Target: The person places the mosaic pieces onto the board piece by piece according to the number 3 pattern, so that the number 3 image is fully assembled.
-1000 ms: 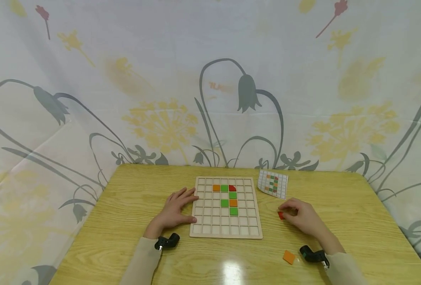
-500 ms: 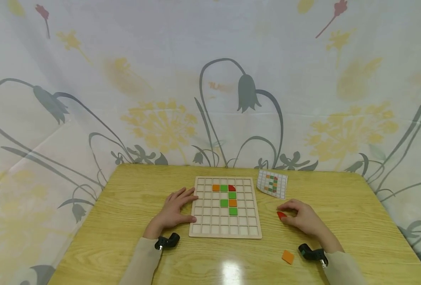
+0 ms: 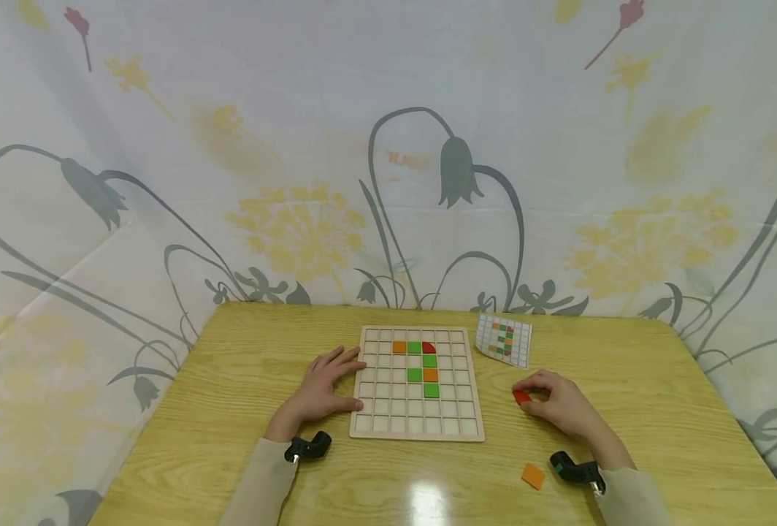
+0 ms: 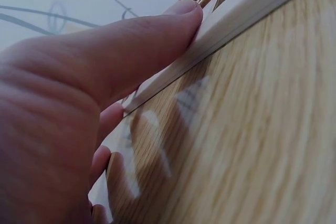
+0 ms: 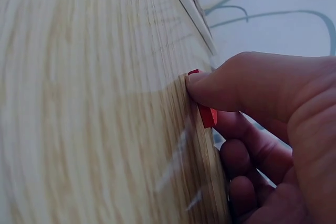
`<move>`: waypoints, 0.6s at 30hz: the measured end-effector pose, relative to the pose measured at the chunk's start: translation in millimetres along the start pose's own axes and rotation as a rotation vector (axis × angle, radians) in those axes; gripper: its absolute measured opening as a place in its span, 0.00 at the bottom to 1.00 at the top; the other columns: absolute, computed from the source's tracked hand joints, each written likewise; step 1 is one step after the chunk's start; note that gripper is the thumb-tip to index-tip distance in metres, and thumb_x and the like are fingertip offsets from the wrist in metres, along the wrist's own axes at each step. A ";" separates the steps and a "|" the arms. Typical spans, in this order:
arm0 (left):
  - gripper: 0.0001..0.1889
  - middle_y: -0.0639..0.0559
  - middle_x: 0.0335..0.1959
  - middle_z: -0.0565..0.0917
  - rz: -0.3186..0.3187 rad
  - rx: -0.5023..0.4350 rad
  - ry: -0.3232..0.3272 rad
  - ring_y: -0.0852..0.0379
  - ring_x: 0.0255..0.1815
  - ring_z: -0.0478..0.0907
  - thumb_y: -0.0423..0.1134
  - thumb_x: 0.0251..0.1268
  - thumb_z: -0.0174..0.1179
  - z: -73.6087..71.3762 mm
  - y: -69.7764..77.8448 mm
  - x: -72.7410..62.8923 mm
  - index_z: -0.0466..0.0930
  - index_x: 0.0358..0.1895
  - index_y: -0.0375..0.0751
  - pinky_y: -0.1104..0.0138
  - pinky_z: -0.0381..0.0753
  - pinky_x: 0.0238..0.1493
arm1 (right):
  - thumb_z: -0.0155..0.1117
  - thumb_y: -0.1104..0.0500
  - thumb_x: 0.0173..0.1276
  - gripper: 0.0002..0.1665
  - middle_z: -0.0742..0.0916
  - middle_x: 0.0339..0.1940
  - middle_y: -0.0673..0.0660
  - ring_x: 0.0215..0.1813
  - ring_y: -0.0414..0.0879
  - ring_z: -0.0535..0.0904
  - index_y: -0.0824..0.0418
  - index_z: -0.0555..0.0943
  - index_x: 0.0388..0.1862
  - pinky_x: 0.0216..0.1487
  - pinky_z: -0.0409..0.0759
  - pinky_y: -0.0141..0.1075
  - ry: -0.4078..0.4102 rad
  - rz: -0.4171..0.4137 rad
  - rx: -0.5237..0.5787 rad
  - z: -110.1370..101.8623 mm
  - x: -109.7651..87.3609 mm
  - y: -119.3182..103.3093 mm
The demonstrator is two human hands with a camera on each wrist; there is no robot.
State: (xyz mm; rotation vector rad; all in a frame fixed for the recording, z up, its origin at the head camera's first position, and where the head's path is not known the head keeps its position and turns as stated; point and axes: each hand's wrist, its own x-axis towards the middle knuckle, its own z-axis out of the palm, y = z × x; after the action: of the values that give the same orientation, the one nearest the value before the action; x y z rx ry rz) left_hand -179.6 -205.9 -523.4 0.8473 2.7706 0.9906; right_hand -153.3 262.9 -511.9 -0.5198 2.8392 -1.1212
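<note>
Rightward of the grid board (image 3: 417, 438), the right hand (image 3: 557, 403) pinches a red piece (image 3: 521, 397), perhaps rounded; the left hand (image 3: 318, 389), spread, touches the board's left edge.

A pale backdrop (image 3: 283, 66), faintly creased, rises behind a yellowish wood-grain bench (image 3: 185, 446), printed with drooping grey bellflowers (image 3: 457, 172), yellow umbels (image 3: 299, 230) and small red blooms (image 3: 77, 23). A white glare (image 3: 428, 502) shines on the bench's near side.
</note>
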 end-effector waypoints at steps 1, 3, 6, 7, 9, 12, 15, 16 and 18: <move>0.36 0.49 0.79 0.59 -0.003 0.001 -0.001 0.40 0.80 0.45 0.54 0.58 0.71 0.0 -0.1 0.0 0.74 0.70 0.47 0.38 0.39 0.72 | 0.74 0.60 0.62 0.13 0.84 0.41 0.46 0.47 0.49 0.80 0.56 0.88 0.47 0.51 0.77 0.48 -0.001 0.002 -0.002 0.0 0.3 -0.4; 0.36 0.50 0.79 0.59 -0.007 0.005 -0.003 0.41 0.80 0.45 0.54 0.58 0.70 -0.2 -0.1 0.0 0.73 0.70 0.48 0.39 0.39 0.72 | 0.74 0.61 0.61 0.15 0.84 0.40 0.46 0.45 0.48 0.79 0.57 0.88 0.48 0.48 0.77 0.46 -0.005 0.008 0.000 -0.2 0.9 -1.1; 0.36 0.49 0.79 0.59 -0.004 0.009 -0.001 0.40 0.79 0.45 0.54 0.58 0.70 0.1 0.0 0.4 0.73 0.70 0.47 0.38 0.39 0.72 | 0.74 0.61 0.61 0.16 0.84 0.39 0.46 0.43 0.46 0.78 0.59 0.88 0.48 0.46 0.77 0.43 -0.005 0.016 0.004 0.4 1.2 -1.7; 0.36 0.48 0.78 0.59 -0.002 0.007 -0.001 0.40 0.79 0.46 0.54 0.58 0.70 0.1 0.3 0.5 0.73 0.70 0.47 0.38 0.40 0.72 | 0.73 0.61 0.61 0.15 0.84 0.39 0.46 0.43 0.45 0.77 0.59 0.88 0.48 0.46 0.77 0.43 -0.002 0.018 0.002 0.8 1.2 -1.5; 0.36 0.47 0.78 0.60 0.003 0.005 0.005 0.38 0.79 0.46 0.54 0.58 0.71 0.4 0.6 0.5 0.74 0.70 0.46 0.38 0.40 0.71 | 0.73 0.62 0.60 0.14 0.83 0.39 0.46 0.42 0.44 0.77 0.58 0.88 0.46 0.46 0.77 0.42 0.007 0.021 0.001 1.8 0.9 -0.9; 0.36 0.46 0.78 0.61 0.007 0.001 0.013 0.37 0.79 0.47 0.53 0.58 0.71 0.6 1.0 0.3 0.74 0.69 0.45 0.37 0.41 0.71 | 0.73 0.63 0.60 0.13 0.83 0.38 0.46 0.42 0.44 0.76 0.57 0.87 0.44 0.46 0.76 0.42 0.021 0.027 0.001 3.0 0.3 -0.2; 0.36 0.45 0.77 0.62 0.020 0.005 0.028 0.36 0.78 0.48 0.53 0.57 0.71 1.8 0.9 0.0 0.75 0.68 0.44 0.36 0.42 0.70 | 0.73 0.63 0.61 0.13 0.83 0.40 0.47 0.43 0.45 0.77 0.57 0.86 0.45 0.46 0.77 0.42 0.012 0.039 0.029 2.6 -0.7 -0.3; 0.36 0.45 0.77 0.62 0.022 0.008 0.030 0.36 0.78 0.48 0.53 0.57 0.71 2.3 0.9 0.1 0.75 0.68 0.44 0.36 0.42 0.70 | 0.73 0.63 0.61 0.13 0.83 0.40 0.48 0.43 0.46 0.77 0.57 0.86 0.45 0.46 0.77 0.42 0.006 0.046 0.045 2.2 -1.1 -0.5; 0.36 0.45 0.77 0.62 0.022 0.008 0.031 0.36 0.78 0.48 0.53 0.57 0.71 2.9 1.1 0.0 0.75 0.68 0.45 0.36 0.42 0.70 | 0.73 0.62 0.62 0.13 0.84 0.41 0.49 0.44 0.47 0.77 0.58 0.85 0.46 0.46 0.77 0.42 -0.007 0.058 0.069 1.4 -1.9 -0.8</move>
State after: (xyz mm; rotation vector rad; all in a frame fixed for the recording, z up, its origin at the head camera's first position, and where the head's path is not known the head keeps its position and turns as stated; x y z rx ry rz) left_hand -178.4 -203.6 -525.0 0.8735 2.7987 1.0045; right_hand -151.1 262.1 -512.5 -0.4331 2.7783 -1.1995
